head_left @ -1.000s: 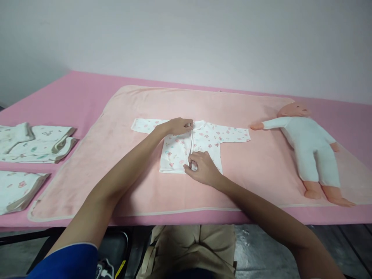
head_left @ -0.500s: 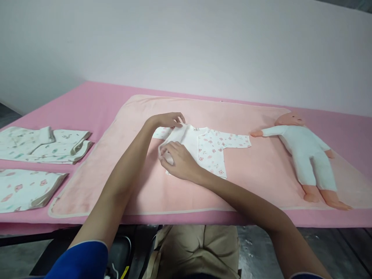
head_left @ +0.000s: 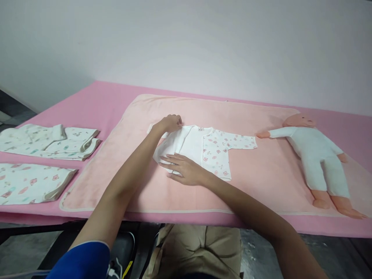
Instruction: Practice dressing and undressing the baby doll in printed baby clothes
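A white baby shirt [head_left: 215, 155] with a small pink and red print lies spread on a peach blanket [head_left: 255, 186]. Its front panel on the left side is folded outward, showing the plain white inside. At the shoulder by the collar, my left hand [head_left: 171, 123] is closed with its fingertips pinching the cloth. My right hand [head_left: 187, 170] lies flat, fingers spread, on the lower part of the turned panel. The left sleeve is partly hidden behind my left hand and forearm.
To the right, a baby doll [head_left: 310, 151] in a white suit lies on its back, one hand near the shirt's sleeve. Folded printed clothes [head_left: 72, 145] and another folded printed cloth [head_left: 31, 184] sit at the left on the pink table cover [head_left: 104, 100]. A wall rises behind.
My right hand's fingers have gone from curled at the panel's edge to flat and spread on it. The panel now lies flatter, and my left hand has closed at the shoulder.
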Tool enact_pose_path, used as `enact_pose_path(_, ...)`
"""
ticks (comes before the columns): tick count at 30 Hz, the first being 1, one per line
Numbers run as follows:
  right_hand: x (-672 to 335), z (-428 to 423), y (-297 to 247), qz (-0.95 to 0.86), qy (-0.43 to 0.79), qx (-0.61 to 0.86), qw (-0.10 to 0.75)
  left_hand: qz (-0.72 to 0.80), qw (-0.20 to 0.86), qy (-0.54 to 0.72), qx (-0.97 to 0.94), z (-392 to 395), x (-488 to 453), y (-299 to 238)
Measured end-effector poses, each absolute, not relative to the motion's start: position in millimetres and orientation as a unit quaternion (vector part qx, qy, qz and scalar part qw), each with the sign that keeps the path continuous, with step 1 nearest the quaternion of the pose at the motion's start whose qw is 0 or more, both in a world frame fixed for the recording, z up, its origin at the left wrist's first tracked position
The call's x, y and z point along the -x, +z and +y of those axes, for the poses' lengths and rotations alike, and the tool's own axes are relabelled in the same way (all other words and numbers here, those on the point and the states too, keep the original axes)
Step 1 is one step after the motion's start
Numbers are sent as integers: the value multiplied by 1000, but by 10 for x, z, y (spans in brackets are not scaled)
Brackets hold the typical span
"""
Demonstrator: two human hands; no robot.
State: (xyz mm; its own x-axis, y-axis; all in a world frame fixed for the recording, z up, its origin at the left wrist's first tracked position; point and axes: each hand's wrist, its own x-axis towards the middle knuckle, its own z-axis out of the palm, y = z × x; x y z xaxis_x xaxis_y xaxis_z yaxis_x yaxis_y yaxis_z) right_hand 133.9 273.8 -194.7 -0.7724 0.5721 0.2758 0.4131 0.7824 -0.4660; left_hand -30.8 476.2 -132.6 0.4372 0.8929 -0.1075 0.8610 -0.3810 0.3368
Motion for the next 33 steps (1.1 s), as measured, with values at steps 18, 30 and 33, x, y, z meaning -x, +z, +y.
enact_pose_path(18, -1412, 2640, -1720, -914, 260, 231, 208, 423, 65, 68, -901, 3766, 1088, -1868)
enact_pose_path(30, -2277, 2024, -1705, -832, 30, 534, 150, 360, 81, 56, -928, 3556, 521, -1653)
enact_pose_path(33, -2214, 2076, -1729, -818, 54, 563, 105, 379, 39, 86, -921, 3664, 122, -1491)
